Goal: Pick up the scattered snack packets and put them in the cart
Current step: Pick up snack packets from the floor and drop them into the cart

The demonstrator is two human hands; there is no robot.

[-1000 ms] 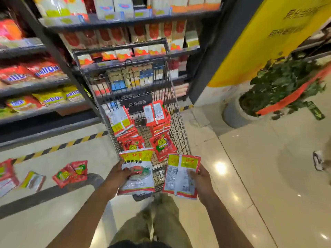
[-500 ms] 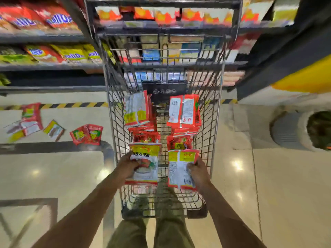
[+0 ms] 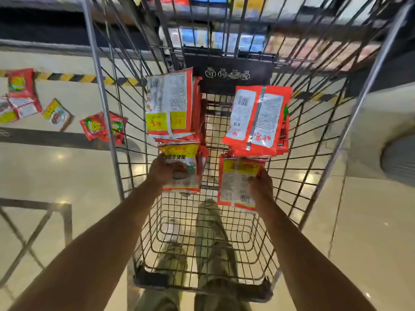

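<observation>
Both my arms reach down inside the wire shopping cart (image 3: 332,153). My left hand (image 3: 160,170) grips a red-and-yellow snack packet (image 3: 183,169), face up, low in the basket. My right hand (image 3: 261,185) grips another red-and-yellow packet (image 3: 235,182), back side up with a barcode. Two piles of red packets lie farther in: one on the left (image 3: 169,102), one on the right (image 3: 258,117). On the floor left of the cart lie several scattered packets: a red pair (image 3: 101,127), a yellow-topped one (image 3: 58,114), and a cluster at the frame's edge (image 3: 19,97).
A yellow-black hazard stripe (image 3: 74,77) runs along the floor under dark store shelves (image 3: 224,39). A grey round planter (image 3: 398,160) stands to the right of the cart. My legs show through the cart's bottom (image 3: 208,234). Dark lines (image 3: 45,140) cross the glossy floor.
My view has dropped closer over the cart. Both hands have carried their packets from above the rim down into the basket, toward the piles.
</observation>
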